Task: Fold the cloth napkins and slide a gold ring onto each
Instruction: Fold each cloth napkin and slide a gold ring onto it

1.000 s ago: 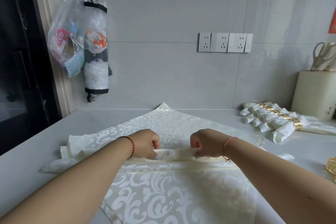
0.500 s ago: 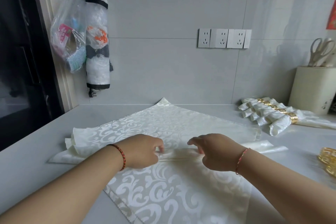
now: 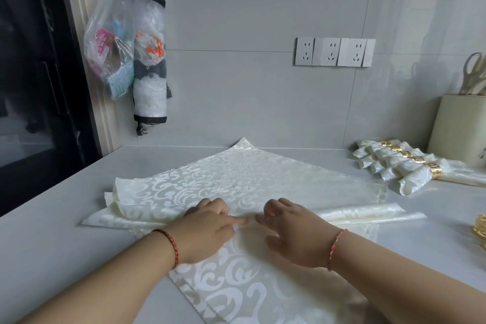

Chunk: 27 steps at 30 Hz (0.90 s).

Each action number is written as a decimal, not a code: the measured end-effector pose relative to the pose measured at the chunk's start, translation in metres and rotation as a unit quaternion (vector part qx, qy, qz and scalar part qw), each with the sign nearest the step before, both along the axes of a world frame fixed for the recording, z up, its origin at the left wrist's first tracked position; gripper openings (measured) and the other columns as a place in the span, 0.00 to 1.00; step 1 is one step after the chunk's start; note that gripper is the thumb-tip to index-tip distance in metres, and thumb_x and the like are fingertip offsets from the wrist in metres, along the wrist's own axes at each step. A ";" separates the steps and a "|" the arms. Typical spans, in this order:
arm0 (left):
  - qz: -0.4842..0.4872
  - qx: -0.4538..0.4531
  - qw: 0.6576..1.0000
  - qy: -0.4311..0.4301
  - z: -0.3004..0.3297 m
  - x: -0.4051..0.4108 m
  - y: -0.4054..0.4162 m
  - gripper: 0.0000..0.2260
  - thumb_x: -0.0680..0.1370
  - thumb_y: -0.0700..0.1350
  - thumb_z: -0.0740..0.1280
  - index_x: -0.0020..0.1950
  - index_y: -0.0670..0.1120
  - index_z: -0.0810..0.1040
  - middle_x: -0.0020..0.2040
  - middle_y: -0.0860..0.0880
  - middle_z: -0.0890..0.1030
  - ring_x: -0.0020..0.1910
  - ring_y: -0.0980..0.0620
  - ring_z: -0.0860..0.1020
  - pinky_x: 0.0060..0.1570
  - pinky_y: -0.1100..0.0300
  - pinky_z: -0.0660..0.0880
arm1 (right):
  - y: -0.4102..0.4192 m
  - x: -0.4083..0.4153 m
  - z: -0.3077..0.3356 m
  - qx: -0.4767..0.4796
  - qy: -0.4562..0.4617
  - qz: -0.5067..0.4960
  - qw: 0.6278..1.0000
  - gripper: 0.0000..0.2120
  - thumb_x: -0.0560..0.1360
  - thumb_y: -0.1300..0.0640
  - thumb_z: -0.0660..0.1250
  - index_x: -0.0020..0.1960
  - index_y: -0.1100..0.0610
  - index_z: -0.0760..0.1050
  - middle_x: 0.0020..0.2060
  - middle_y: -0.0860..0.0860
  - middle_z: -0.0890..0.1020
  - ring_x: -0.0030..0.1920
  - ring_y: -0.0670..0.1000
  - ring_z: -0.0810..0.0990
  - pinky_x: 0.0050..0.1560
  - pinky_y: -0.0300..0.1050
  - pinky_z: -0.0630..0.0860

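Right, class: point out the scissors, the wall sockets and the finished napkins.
scissors point(image 3: 472, 71), head view, on the handles.
wall sockets point(image 3: 334, 51), head view, on the middle socket.
finished napkins point(image 3: 394, 163), head view, on the rolled cloth.

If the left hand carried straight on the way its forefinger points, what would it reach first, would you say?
Most likely the right hand: the left hand points rightward along the napkin fold, and the two forefinger tips nearly meet there, though the depth between them is unclear.
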<state>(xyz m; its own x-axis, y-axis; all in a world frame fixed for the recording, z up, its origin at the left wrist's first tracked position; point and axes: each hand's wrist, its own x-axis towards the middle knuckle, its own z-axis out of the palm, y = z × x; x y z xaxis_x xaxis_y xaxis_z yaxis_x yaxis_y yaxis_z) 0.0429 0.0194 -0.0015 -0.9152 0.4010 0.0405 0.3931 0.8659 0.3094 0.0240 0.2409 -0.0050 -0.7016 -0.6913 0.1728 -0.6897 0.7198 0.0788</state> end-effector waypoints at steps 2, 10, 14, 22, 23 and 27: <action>0.039 0.116 0.988 -0.097 0.003 -0.004 -0.021 0.10 0.81 0.56 0.56 0.50 0.71 0.74 0.47 0.59 0.68 0.49 0.58 0.67 0.54 0.64 0.65 | 0.006 -0.002 0.000 -0.061 -0.035 -0.001 0.998 0.14 0.80 0.51 0.57 0.60 0.52 0.77 0.52 0.49 0.73 0.53 0.50 0.70 0.58 0.44 0.68; 0.170 0.172 0.953 -0.182 0.023 -0.038 -0.060 0.13 0.76 0.48 0.69 0.33 0.46 0.83 0.31 0.50 0.79 0.28 0.53 0.73 0.26 0.67 0.67 | -0.019 -0.039 0.020 -0.146 -0.131 -0.145 0.970 0.15 0.71 0.47 0.71 0.32 0.56 0.73 0.29 0.50 0.74 0.31 0.49 0.70 0.32 0.41 0.65; 0.164 -0.075 0.980 -0.078 0.026 -0.051 -0.055 0.10 0.71 0.58 0.72 0.43 0.53 0.78 0.43 0.57 0.79 0.43 0.56 0.77 0.43 0.64 0.72 | -0.026 -0.052 0.020 -0.117 -0.184 -0.149 0.965 0.14 0.67 0.44 0.75 0.43 0.50 0.73 0.41 0.47 0.76 0.41 0.49 0.74 0.39 0.40 0.68; 0.145 -0.155 0.969 -0.123 0.045 -0.047 -0.042 0.15 0.72 0.58 0.72 0.54 0.51 0.78 0.45 0.56 0.76 0.46 0.54 0.74 0.43 0.63 0.69 | -0.020 -0.056 0.023 -0.069 -0.204 -0.127 0.968 0.12 0.70 0.43 0.70 0.37 0.50 0.73 0.33 0.46 0.74 0.35 0.47 0.71 0.37 0.41 0.69; 0.145 -0.146 0.971 -0.122 0.046 -0.046 -0.041 0.13 0.72 0.57 0.72 0.51 0.52 0.78 0.44 0.57 0.76 0.45 0.54 0.74 0.41 0.63 0.68 | -0.019 -0.054 0.025 -0.072 -0.197 -0.118 0.971 0.13 0.71 0.44 0.71 0.35 0.49 0.71 0.32 0.45 0.73 0.33 0.47 0.70 0.35 0.40 0.68; 0.134 -0.094 0.976 -0.146 0.049 -0.032 -0.038 0.10 0.70 0.55 0.75 0.42 0.54 0.76 0.40 0.58 0.77 0.39 0.59 0.74 0.35 0.64 0.69 | -0.008 -0.043 0.030 -0.094 -0.190 -0.097 0.972 0.12 0.69 0.47 0.73 0.33 0.48 0.71 0.30 0.43 0.73 0.29 0.43 0.69 0.29 0.35 0.66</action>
